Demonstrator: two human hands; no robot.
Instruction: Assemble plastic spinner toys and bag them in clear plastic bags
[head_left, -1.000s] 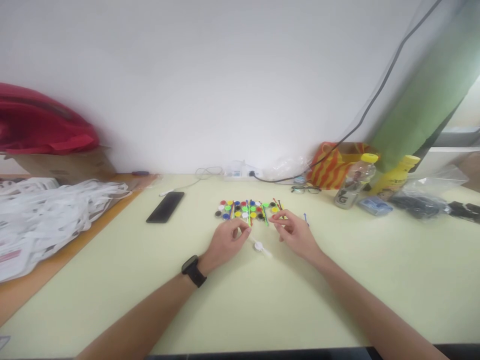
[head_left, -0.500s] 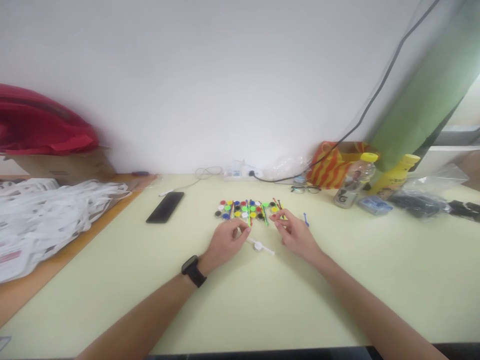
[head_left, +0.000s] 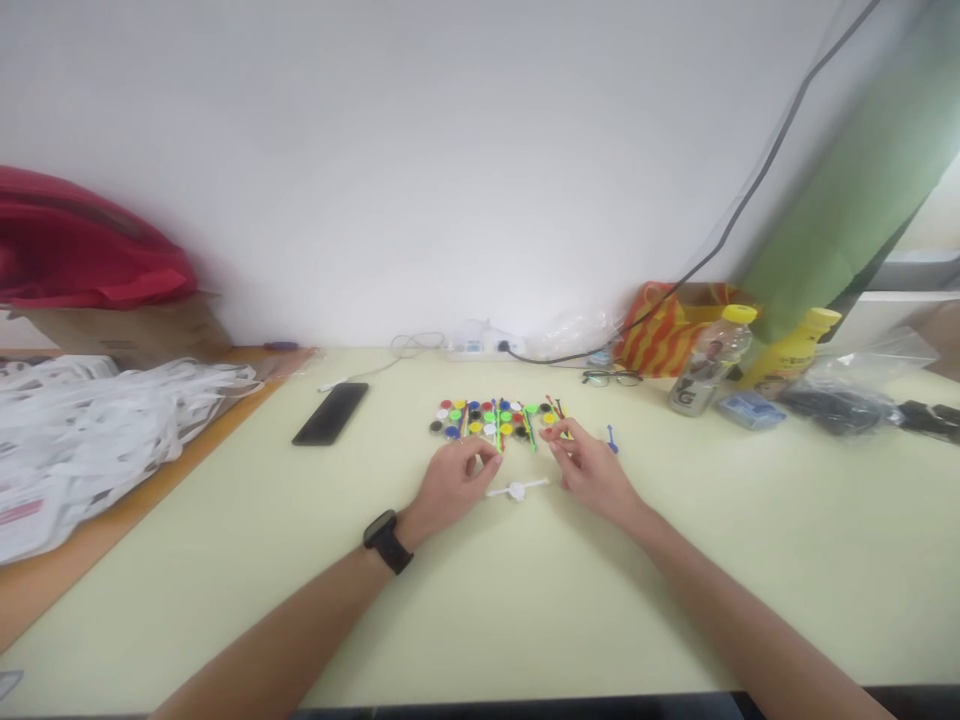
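A white spinner (head_left: 517, 490) with a round hub and two thin arms lies on the table between my hands. My left hand (head_left: 456, 482), with a black watch (head_left: 388, 541) at the wrist, has thumb and forefinger closed together just left of it, nothing visible between them. My right hand (head_left: 592, 468) hovers to the right, fingers loosely curled and thumb apart from the forefinger, holding nothing I can see. Beyond my fingers sit rows of small coloured discs (head_left: 475, 427) and several thin coloured arrow pointers (head_left: 531, 427). One blue arrow (head_left: 612, 438) lies apart on the right.
A black phone (head_left: 330, 414) lies left. White straps (head_left: 135, 430) are heaped at the far left by a cardboard box (head_left: 135, 333). Glasses (head_left: 611, 378), a clear bottle (head_left: 709, 365), a yellow bottle (head_left: 791, 350) and a striped bag (head_left: 649, 325) stand back right. A power strip (head_left: 476, 348) sits by the wall.
The white spinner has turned in place: its arms slanted down to the right before and now slope slightly up to the right. Both hands have stayed almost still.
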